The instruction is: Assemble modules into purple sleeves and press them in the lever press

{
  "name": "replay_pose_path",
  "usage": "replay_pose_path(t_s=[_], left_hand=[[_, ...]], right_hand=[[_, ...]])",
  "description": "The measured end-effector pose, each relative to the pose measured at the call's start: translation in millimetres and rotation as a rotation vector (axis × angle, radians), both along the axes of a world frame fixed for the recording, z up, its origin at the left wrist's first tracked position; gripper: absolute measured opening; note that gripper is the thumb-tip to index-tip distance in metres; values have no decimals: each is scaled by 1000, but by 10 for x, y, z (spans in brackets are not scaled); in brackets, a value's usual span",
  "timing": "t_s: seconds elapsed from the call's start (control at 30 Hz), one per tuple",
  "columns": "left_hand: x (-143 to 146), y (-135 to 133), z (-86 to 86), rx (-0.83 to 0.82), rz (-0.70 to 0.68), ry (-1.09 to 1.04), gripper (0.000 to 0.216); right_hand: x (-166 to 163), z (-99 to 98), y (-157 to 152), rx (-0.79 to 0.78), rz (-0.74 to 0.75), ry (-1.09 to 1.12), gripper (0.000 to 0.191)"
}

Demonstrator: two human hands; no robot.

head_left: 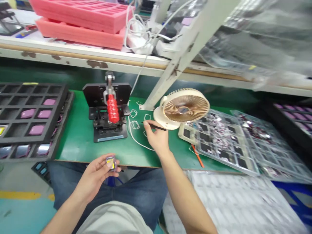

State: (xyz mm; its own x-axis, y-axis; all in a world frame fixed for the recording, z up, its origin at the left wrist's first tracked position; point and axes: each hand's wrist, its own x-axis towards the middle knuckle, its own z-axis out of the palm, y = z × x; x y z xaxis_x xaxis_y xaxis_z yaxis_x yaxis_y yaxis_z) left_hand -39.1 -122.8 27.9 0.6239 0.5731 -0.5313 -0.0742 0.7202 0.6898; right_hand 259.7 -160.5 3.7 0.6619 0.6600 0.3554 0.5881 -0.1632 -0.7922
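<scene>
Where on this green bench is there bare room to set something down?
The green mat shows bare between the black tray and the toggle clamp, with a smaller strip between the right hand and the orange pen. It is crowded around the fan, white loops and clear trays.

the thin rod (156, 127) is showing black. the press handle (112, 109) is showing red, the desk (75, 139) green, the foam (80, 26) pink.

Cream desk fan (184, 105) near a red-handled press (112, 109), apparently a toggle clamp
</scene>
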Motion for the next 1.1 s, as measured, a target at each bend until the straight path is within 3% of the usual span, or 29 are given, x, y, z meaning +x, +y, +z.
replay_pose_path(t_s=[0.17, 0.33, 0.43, 0.6, 0.73, 0.9, 1.0, 1.1], left_hand=[[33, -56, 1, 6, -19, 84, 51], [71, -96, 3, 28, -11, 203, 59], [76, -109, 7, 36, -13, 227, 55], [119, -149, 39, 57, -73, 244, 57], [184, -206, 53, 37, -102, 245, 63], [197, -247, 62, 32, -102, 253, 56], [172, -224, 72, 36, -105, 256, 54], [166, -172, 67, 13, -90, 251, 65]], right_hand=[[-155, 62, -288, -44, -19, -53, 30], [-173, 202, -914, -153, -121, -146, 33], [242, 335, -1392, -269, -320, -198, 35], [1619, 660, -1921, -562, -670, -245, 37], [2404, 778, -1993, -792, -667, -208, 33], [2604, 689, -1947, -923, -543, -192, 24], [2583, 674, -1963, -907, -564, -221, 29], [2527, 767, -2025, -829, -614, -259, 35]])
